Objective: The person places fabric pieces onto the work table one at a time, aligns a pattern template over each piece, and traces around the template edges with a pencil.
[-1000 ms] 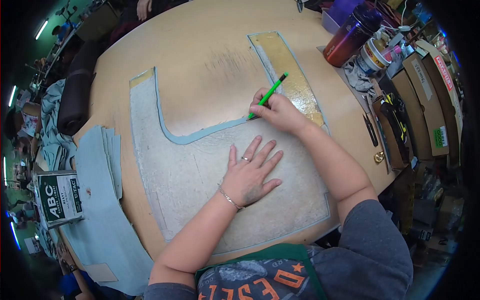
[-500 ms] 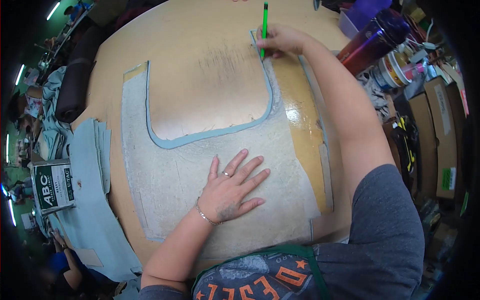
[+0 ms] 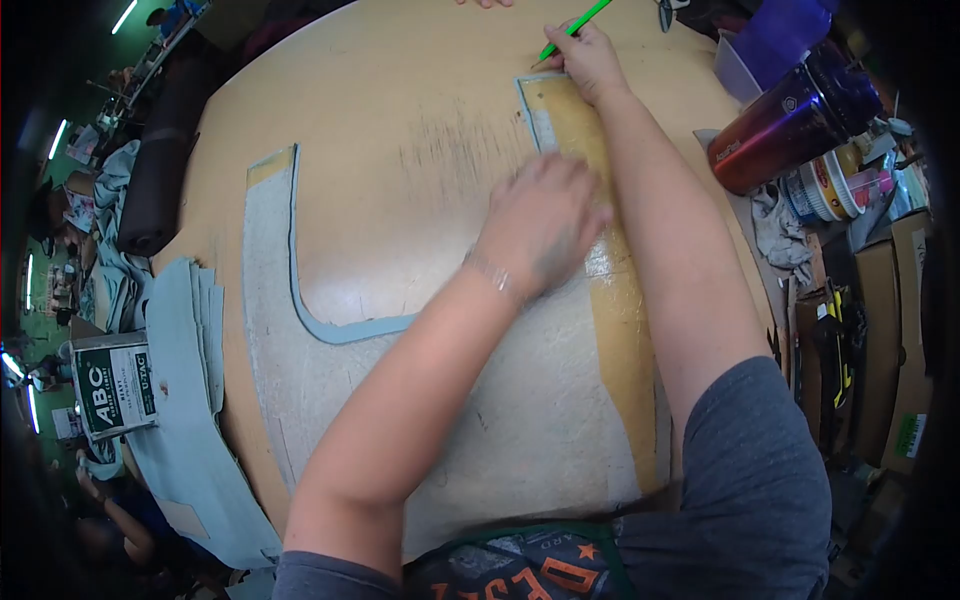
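Note:
A worn grey U-shaped pattern [image 3: 520, 420], with amber tape-like patches on its arms and right side, lies flat on the table. Light blue sheet material [image 3: 370, 328] shows as a border along its inner curve. At the far end of the pattern's right arm, my right hand [image 3: 595, 70] is closed around a green pencil [image 3: 585, 22], its tip just above the arm's far edge. My left hand [image 3: 545, 215] is over the lower part of that same arm. Motion blurs its fingers, and I cannot tell whether it touches the pattern.
Blue sheets [image 3: 180, 370] and an ABC cement can [image 3: 115, 385] are at the left, near a dark roll [image 3: 160, 180]. A purple-red bottle [image 3: 785, 125], a tub [image 3: 822, 188] and cardboard boxes [image 3: 900, 330] stand at right. Another person's fingers [image 3: 486, 3] show at the far edge.
My left hand has left the pattern's middle and moved up and right to its right arm. My right hand has moved farther up that arm, and the pencil now leans instead of standing upright.

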`<state>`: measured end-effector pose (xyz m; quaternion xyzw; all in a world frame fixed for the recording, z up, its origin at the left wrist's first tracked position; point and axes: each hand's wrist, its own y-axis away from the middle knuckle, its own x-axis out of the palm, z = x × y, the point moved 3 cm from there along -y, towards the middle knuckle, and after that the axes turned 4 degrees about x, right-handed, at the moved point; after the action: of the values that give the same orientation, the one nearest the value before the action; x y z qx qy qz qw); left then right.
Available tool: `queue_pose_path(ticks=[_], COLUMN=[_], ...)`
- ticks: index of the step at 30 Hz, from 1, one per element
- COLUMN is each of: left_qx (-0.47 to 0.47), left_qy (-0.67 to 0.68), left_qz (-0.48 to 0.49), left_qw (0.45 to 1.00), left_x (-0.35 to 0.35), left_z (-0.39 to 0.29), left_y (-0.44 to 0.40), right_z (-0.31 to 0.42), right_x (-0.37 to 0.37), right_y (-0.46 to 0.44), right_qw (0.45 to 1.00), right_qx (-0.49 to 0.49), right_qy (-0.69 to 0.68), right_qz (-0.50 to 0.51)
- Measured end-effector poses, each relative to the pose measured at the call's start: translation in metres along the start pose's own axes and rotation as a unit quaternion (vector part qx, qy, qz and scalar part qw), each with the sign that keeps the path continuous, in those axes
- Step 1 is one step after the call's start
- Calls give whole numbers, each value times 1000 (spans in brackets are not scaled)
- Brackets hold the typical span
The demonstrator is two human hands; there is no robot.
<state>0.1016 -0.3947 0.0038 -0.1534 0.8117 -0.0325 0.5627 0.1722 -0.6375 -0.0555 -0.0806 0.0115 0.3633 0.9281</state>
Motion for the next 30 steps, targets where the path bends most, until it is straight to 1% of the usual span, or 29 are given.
queue_pose_path(ticks=[1,4,7,10,13,14,17,20,23,26,30], left_qx=[-10,-102,-120,-127,-123,-124,-125,-128,-124,-126,-131], left_qy=[-54,-110,-109,-106,-108,-109,-109,-110,-112,-113,-100], left_qz=[-33,-10,19,25,21,22,26,28,29,31,49], left_qw=[998,989,987,986,986,986,986,985,985,985,985], left_x=[11,29,29,28,30,30,30,28,28,30,25], left_z=[12,36,36,36,37,38,36,36,36,37,32], left_y=[-20,-47,-48,-49,-49,-48,-50,-49,-50,-49,-51], right_z=[2,16,8,2,2,5,1,24,4,0,8], right_x=[4,16,18,9,-31,-39,-24,8,-9,-58,-77], right_y=[1,15,10,6,8,9,5,22,8,4,27], right_qw=[1000,999,997,996,999,997,996,989,990,997,996], right_qx=[-6,-14,-18,-61,-24,-56,-53,-61,-75,-45,-45], right_qy=[0,-36,-13,39,18,-18,63,107,52,52,25], right_qz=[5,34,77,56,39,40,38,82,110,40,-68])
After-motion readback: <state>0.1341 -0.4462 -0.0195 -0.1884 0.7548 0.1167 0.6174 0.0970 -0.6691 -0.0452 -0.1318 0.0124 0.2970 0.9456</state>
